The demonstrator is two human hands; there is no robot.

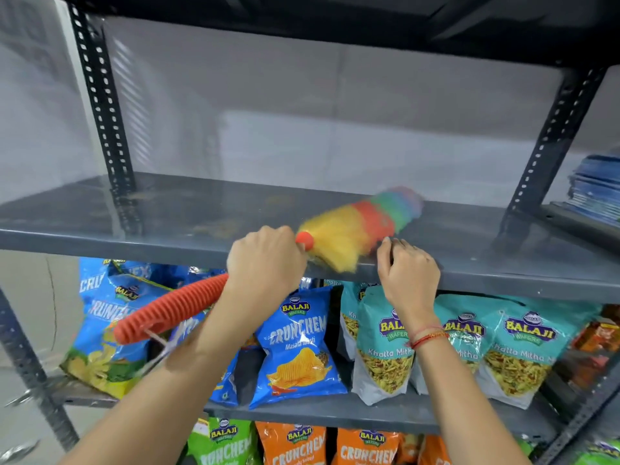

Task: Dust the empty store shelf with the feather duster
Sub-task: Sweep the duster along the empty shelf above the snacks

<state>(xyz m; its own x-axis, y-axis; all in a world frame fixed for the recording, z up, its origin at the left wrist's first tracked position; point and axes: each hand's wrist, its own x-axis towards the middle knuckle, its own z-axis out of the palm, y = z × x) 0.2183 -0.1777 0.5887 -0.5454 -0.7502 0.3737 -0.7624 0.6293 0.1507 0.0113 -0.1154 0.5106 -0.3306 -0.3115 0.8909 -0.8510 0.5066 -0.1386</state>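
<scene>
Left hand (265, 260) grips duster (359, 226) on shelf (167, 216).

The duster (360, 226) head is smeared by motion, its far blue and purple tip fading into the shelf (134, 223) so the outline cannot be traced. The left hand (265, 263) covers the middle of the orange handle (167, 312), hiding where it joins the red collar. A pale cord under the handle's end is a blur. The right hand (407, 271) hides the fingertips curled over the shelf's front lip. Both forearms block parts of the chip bags (295, 344) below, cutting off their lettering. At the right edge, a blue stack (595, 189) is cropped and too soft to identify. The bottom row of bags (298, 443) runs off the frame.
</scene>
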